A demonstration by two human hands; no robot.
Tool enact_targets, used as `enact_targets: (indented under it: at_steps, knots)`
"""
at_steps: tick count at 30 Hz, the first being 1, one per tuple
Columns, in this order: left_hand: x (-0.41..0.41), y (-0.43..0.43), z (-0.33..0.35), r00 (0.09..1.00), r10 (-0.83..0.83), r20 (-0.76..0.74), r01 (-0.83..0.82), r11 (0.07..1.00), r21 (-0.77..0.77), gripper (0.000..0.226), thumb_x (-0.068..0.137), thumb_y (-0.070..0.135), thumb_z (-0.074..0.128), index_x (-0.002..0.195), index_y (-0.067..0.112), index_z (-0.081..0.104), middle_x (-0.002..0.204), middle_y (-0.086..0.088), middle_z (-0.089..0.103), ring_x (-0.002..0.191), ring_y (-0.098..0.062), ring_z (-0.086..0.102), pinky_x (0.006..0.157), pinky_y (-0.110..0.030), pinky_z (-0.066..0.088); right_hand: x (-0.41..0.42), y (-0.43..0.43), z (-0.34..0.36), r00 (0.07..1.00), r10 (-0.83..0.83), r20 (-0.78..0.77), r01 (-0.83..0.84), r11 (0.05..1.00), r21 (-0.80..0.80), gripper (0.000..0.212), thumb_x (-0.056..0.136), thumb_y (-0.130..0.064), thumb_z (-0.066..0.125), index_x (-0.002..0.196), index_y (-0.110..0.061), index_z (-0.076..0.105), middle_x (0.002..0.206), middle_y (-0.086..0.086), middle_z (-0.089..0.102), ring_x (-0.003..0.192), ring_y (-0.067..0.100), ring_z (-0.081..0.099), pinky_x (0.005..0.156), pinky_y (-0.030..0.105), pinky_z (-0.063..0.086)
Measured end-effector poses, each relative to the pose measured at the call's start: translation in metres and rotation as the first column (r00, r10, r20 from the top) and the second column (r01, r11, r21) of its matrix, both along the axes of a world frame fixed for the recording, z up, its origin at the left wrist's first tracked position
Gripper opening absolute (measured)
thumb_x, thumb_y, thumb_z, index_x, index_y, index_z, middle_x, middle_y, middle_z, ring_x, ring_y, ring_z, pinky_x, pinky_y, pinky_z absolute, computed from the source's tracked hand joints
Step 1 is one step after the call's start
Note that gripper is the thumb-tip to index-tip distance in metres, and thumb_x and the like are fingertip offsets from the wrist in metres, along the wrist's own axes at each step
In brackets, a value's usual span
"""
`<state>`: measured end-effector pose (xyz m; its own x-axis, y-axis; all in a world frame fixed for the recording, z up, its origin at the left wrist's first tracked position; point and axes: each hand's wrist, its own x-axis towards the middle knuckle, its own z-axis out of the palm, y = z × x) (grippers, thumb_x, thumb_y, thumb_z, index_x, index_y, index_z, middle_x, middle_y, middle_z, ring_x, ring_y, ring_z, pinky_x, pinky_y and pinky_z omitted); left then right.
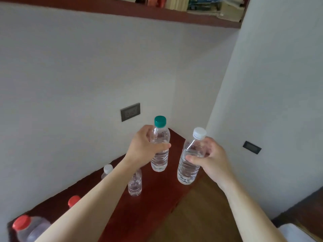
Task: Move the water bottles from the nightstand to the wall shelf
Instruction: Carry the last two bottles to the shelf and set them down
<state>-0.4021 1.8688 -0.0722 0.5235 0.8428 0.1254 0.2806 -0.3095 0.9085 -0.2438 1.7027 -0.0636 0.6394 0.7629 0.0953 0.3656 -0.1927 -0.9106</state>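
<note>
My left hand (146,147) grips a clear water bottle with a green cap (160,159), held upright above the dark red nightstand (157,186). My right hand (209,159) grips a second clear bottle with a white cap (188,166), also lifted and slightly tilted. On the nightstand stand a small clear bottle (135,185), a white-capped bottle (107,171) partly behind my left forearm, and two red-capped bottles (74,200) (28,227). The wall shelf (157,14) runs high across the top of the view.
Books and papers (209,6) fill the right end of the shelf. A grey wall socket (130,111) sits above the nightstand and another dark plate (252,147) on the right wall. Wooden floor (201,215) lies below, with dark furniture (305,212) at the lower right.
</note>
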Motion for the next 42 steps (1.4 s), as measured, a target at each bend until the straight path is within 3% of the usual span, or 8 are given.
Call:
enact_targets:
  at_steps: [6,17,22,26,29,33,36,42]
  knots:
    - [0.054,0.022,-0.011,0.978,0.207,-0.004,-0.207,0.978,0.008,0.07,0.053,0.053,0.085,0.113,0.029,0.057,0.098,0.007,0.067,0.089,-0.014,0.066,0.075,-0.034,0.056,0.084,0.064,-0.011,0.976,0.216,-0.015,-0.215,0.976,0.036,0.056,0.063,-0.022,0.09,0.109,-0.038,0.063,0.101,-0.019,0.071,0.092,-0.003,0.066,0.079,0.028,0.051]
    - [0.099,0.025,-0.046,0.841,0.535,-0.078,-0.54,0.837,-0.085,0.059,0.068,0.037,0.086,0.116,0.027,0.053,0.105,0.01,0.063,0.09,-0.002,0.06,0.066,-0.021,0.044,0.159,0.15,-0.05,0.818,0.575,-0.015,-0.574,0.814,-0.094,0.055,0.061,-0.027,0.09,0.107,-0.038,0.062,0.1,-0.017,0.071,0.094,-0.002,0.065,0.082,0.027,0.05]
    - [0.103,0.026,-0.079,0.767,0.619,-0.167,-0.638,0.763,-0.103,0.059,0.068,0.036,0.086,0.115,0.026,0.053,0.096,0.013,0.061,0.078,-0.001,0.057,0.058,-0.019,0.037,0.163,0.176,-0.094,0.745,0.661,-0.094,-0.666,0.728,-0.16,0.061,0.057,-0.029,0.089,0.112,-0.034,0.064,0.106,-0.013,0.072,0.098,0.004,0.068,0.09,0.038,0.055]
    - [0.108,0.03,-0.112,0.732,0.663,-0.157,-0.681,0.719,-0.137,0.066,0.068,0.033,0.086,0.125,0.025,0.051,0.109,0.013,0.063,0.097,-0.007,0.061,0.071,-0.02,0.044,0.159,0.192,-0.13,0.722,0.682,-0.116,-0.69,0.698,-0.193,0.061,0.058,-0.03,0.09,0.112,-0.037,0.062,0.107,-0.014,0.07,0.099,0.001,0.065,0.086,0.031,0.053]
    - [0.112,0.035,-0.138,0.705,0.691,-0.158,-0.709,0.689,-0.149,0.066,0.069,0.032,0.086,0.125,0.025,0.052,0.109,0.014,0.063,0.098,-0.005,0.061,0.074,-0.021,0.047,0.156,0.201,-0.156,0.718,0.684,-0.129,-0.693,0.687,-0.219,0.063,0.061,-0.021,0.091,0.114,-0.035,0.06,0.105,-0.014,0.069,0.096,0.002,0.065,0.08,0.024,0.049]
    - [0.113,0.04,-0.169,0.694,0.698,-0.178,-0.72,0.673,-0.166,0.073,0.069,0.031,0.087,0.131,0.025,0.048,0.116,0.012,0.063,0.106,-0.008,0.06,0.087,-0.027,0.05,0.154,0.213,-0.188,0.679,0.721,-0.134,-0.725,0.631,-0.276,0.07,0.061,-0.021,0.091,0.12,-0.034,0.056,0.112,-0.015,0.067,0.105,0.003,0.062,0.089,0.026,0.049]
    - [0.113,0.045,-0.186,0.682,0.7,-0.211,-0.731,0.66,-0.171,0.077,0.068,0.033,0.087,0.133,0.027,0.047,0.119,0.012,0.062,0.109,-0.009,0.059,0.091,-0.031,0.051,0.157,0.219,-0.203,0.67,0.731,-0.129,-0.728,0.613,-0.309,0.07,0.061,-0.018,0.091,0.12,-0.033,0.057,0.111,-0.014,0.066,0.106,0.003,0.06,0.084,0.021,0.047]
    - [0.118,0.047,-0.209,0.686,0.693,-0.224,-0.728,0.653,-0.208,0.076,0.068,0.03,0.087,0.132,0.029,0.047,0.119,0.01,0.063,0.108,-0.012,0.061,0.094,-0.036,0.053,0.164,0.223,-0.216,0.646,0.752,-0.13,-0.749,0.593,-0.295,0.073,0.06,-0.024,0.091,0.122,-0.035,0.055,0.113,-0.014,0.066,0.107,0.008,0.062,0.094,0.034,0.052]
